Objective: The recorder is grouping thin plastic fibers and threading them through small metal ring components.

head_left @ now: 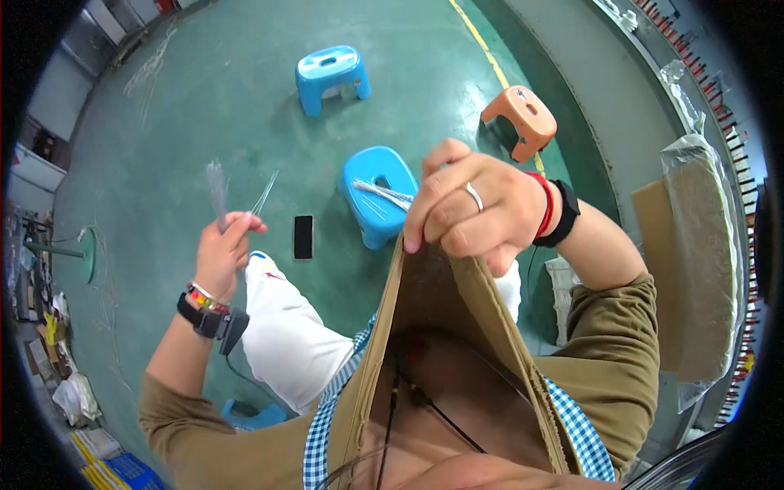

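A bundle of thin clear strips stands upright in the left hand, fingers closed round its lower end, held away from the body. The right hand pinches the khaki shirt collar, pulling it open. More strips lie on a blue stool beside a black phone on the green floor.

Two blue stools, orange stool, black phone

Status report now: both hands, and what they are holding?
Left hand shut on thin wires, raised. Right hand pinching shirt collar. More wires lie on blue stool.
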`<action>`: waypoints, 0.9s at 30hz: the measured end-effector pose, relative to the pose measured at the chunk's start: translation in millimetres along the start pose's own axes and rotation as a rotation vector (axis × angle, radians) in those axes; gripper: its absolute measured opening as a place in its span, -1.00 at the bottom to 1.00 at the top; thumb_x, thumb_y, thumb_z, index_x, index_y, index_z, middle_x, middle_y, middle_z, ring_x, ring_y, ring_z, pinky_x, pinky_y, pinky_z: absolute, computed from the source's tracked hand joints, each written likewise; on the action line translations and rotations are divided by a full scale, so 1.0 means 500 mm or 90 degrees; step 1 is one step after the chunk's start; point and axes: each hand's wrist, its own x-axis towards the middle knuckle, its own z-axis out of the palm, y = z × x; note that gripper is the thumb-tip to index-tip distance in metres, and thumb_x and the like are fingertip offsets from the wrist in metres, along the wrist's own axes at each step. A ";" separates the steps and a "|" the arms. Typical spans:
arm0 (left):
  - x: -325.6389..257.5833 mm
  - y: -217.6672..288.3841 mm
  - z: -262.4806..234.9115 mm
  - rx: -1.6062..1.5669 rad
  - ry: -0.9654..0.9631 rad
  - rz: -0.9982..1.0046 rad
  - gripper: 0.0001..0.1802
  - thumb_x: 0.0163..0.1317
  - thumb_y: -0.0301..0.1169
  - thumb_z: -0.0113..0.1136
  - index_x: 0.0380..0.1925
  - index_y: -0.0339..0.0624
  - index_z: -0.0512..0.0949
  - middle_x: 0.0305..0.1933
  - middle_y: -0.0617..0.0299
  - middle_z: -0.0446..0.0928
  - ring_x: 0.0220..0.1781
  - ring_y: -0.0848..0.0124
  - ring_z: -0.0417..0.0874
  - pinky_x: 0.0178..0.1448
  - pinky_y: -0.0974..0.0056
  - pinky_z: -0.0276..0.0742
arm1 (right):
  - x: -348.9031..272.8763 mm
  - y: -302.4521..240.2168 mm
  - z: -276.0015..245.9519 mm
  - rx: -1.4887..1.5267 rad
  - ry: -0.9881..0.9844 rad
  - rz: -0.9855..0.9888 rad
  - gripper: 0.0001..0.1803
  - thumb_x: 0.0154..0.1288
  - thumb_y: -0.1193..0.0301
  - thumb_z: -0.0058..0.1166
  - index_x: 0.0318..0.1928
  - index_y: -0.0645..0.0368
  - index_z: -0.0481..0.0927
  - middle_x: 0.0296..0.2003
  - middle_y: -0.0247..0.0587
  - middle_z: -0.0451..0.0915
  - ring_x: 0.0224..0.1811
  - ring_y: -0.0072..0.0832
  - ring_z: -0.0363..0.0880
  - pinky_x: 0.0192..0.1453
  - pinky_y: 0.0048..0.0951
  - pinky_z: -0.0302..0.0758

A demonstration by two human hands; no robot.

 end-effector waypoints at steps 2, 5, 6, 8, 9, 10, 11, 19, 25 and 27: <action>-0.022 0.062 -0.034 0.036 0.034 0.000 -0.80 0.39 -0.31 0.11 -0.31 -0.21 0.58 -0.34 0.28 0.60 -0.70 0.78 0.10 -0.64 0.53 -0.04 | 0.042 0.012 -0.018 0.006 0.025 -0.023 -0.36 0.56 -0.03 -0.39 -0.64 0.06 0.33 -0.56 -0.38 0.45 -0.32 -0.45 0.67 -0.17 -0.37 0.23; -0.040 0.139 -0.053 0.169 0.013 -0.005 -0.72 0.40 -0.16 0.10 -0.31 -0.15 0.54 -0.36 0.32 0.54 -0.67 0.76 0.09 -0.64 0.54 -0.06 | 0.094 0.016 -0.065 -0.023 -0.025 -0.086 -0.51 0.52 0.13 -0.28 -0.51 0.14 0.44 -0.49 -0.32 0.51 -0.35 -0.30 0.58 -0.09 -0.28 0.32; -0.042 0.169 -0.052 0.173 0.014 -0.009 -0.72 0.40 -0.16 0.10 -0.31 -0.15 0.54 -0.36 0.32 0.54 -0.67 0.76 0.09 -0.64 0.54 -0.06 | 0.103 0.017 -0.076 -0.021 -0.020 -0.086 -0.51 0.52 0.13 -0.28 -0.51 0.14 0.44 -0.49 -0.32 0.51 -0.35 -0.30 0.58 -0.09 -0.28 0.32; -0.039 0.228 -0.065 0.287 0.004 -0.006 -0.69 0.40 -0.12 0.09 -0.32 -0.14 0.55 -0.45 0.43 0.46 -0.66 0.75 0.07 -0.63 0.53 -0.06 | 0.129 0.033 -0.075 -0.004 0.053 -0.140 -0.45 0.52 0.02 -0.25 -0.51 0.16 0.46 -0.49 -0.32 0.54 -0.38 -0.28 0.58 -0.10 -0.28 0.33; -0.037 0.254 -0.060 0.311 -0.010 0.024 -0.68 0.41 -0.12 0.07 -0.31 -0.13 0.55 -0.48 0.47 0.42 -0.66 0.75 0.07 -0.62 0.52 -0.06 | 0.137 0.033 -0.085 -0.041 0.047 -0.159 -0.43 0.52 -0.02 -0.25 -0.49 0.17 0.48 -0.50 -0.31 0.55 -0.38 -0.26 0.59 -0.10 -0.28 0.33; -0.033 0.275 -0.050 0.336 -0.018 0.054 -0.68 0.42 -0.11 0.06 -0.31 -0.12 0.56 -0.50 0.50 0.39 -0.66 0.75 0.07 -0.62 0.51 -0.06 | 0.142 0.039 -0.068 -0.093 0.141 -0.222 -0.41 0.51 -0.04 -0.26 -0.52 0.15 0.44 -0.50 -0.32 0.55 -0.40 -0.29 0.57 -0.13 -0.28 0.31; -0.034 0.289 -0.054 0.331 -0.013 0.085 -0.68 0.39 -0.10 0.09 -0.31 -0.12 0.59 -0.46 0.48 0.47 -0.66 0.74 0.07 -0.62 0.50 -0.05 | 0.161 0.029 -0.060 -0.068 0.149 -0.237 -0.41 0.51 -0.04 -0.26 -0.52 0.15 0.44 -0.50 -0.32 0.55 -0.40 -0.29 0.57 -0.13 -0.28 0.31; -0.004 0.330 -0.098 0.239 0.021 0.256 -0.69 0.35 -0.14 0.15 -0.36 -0.14 0.64 -0.70 0.56 0.22 -0.70 0.68 0.09 -0.63 0.44 -0.07 | 0.219 -0.092 0.152 0.397 -0.218 -0.045 -0.65 0.33 0.17 -0.04 -0.56 0.06 0.47 -0.54 -0.35 0.53 -0.41 -0.36 0.62 -0.20 -0.32 0.31; -0.004 0.277 -0.137 0.189 0.094 0.252 -0.70 0.33 -0.15 0.14 -0.36 -0.14 0.64 -0.68 0.53 0.29 -0.70 0.67 0.08 -0.62 0.45 -0.07 | 0.298 -0.199 0.226 0.571 -0.243 -0.046 -0.74 0.19 0.37 0.12 -0.15 0.26 0.61 -0.24 -0.14 0.59 -0.27 -0.21 0.59 -0.18 -0.30 0.44; -0.008 0.255 -0.148 0.197 0.053 0.257 -0.69 0.33 -0.13 0.14 -0.37 -0.13 0.63 -0.65 0.51 0.34 -0.70 0.67 0.12 -0.62 0.44 -0.06 | 0.309 -0.233 0.282 0.595 -0.180 -0.124 -0.68 0.21 0.31 0.14 -0.15 0.31 0.49 -0.27 -0.02 0.51 -0.23 -0.09 0.53 -0.16 -0.19 0.44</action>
